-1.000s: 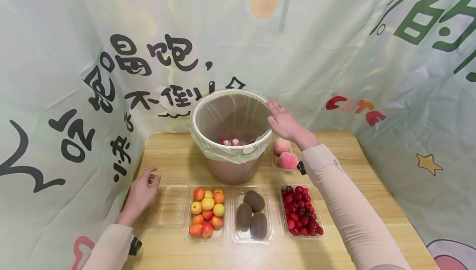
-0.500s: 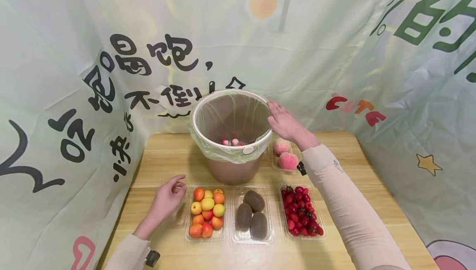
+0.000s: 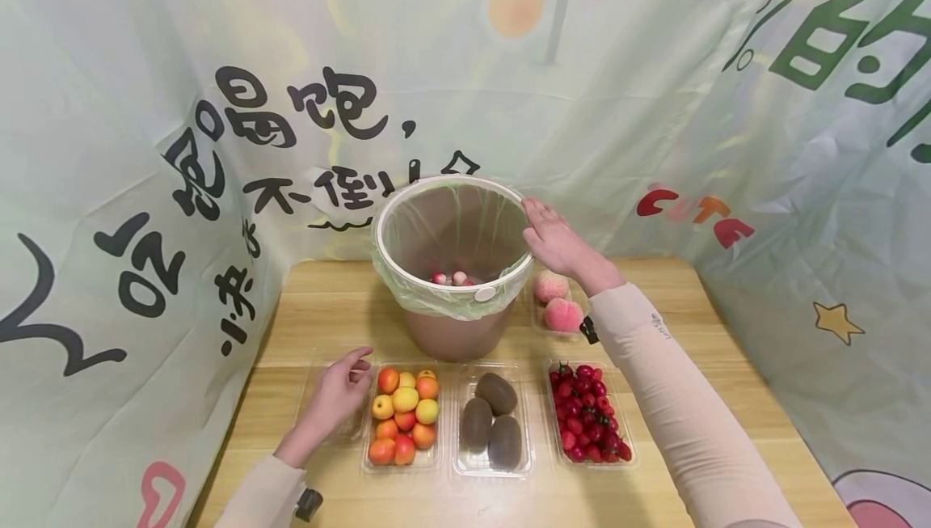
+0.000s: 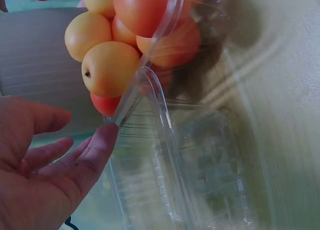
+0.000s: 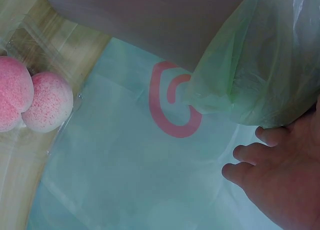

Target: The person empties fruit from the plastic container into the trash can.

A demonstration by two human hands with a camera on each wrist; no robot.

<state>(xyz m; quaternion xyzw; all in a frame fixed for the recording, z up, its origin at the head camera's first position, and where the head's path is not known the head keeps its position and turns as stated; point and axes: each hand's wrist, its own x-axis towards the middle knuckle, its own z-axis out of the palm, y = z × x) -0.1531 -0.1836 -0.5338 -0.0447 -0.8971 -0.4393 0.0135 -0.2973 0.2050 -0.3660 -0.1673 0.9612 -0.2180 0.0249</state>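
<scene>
My left hand (image 3: 340, 390) hovers with loosely bent fingers at the left edge of a clear plastic box of orange and yellow fruits (image 3: 405, 399) like small apricots. In the left wrist view, its fingertips are right at the rim of that box, and nothing is held. Below the hand lies another clear plastic box (image 4: 200, 165) with no fruit in it. My right hand (image 3: 558, 242) rests with extended fingers on the right rim of a brown bin (image 3: 458, 338). A pale green liner bag (image 5: 235, 75) covers the rim. Several red-and-white pieces (image 3: 460, 278) lie inside the bin.
Right of the orange fruits stand a box of three kiwis (image 3: 477, 424) and a box of small red fruits (image 3: 586, 411). Behind, beside the bin, two pink peaches (image 3: 563, 314) sit in another box. Printed cloth walls (image 3: 625, 107) surround the wooden table (image 3: 669, 302).
My left hand has moved right from beyond the left box to the edge of the orange fruits' box. The right hand has stayed on the bin rim.
</scene>
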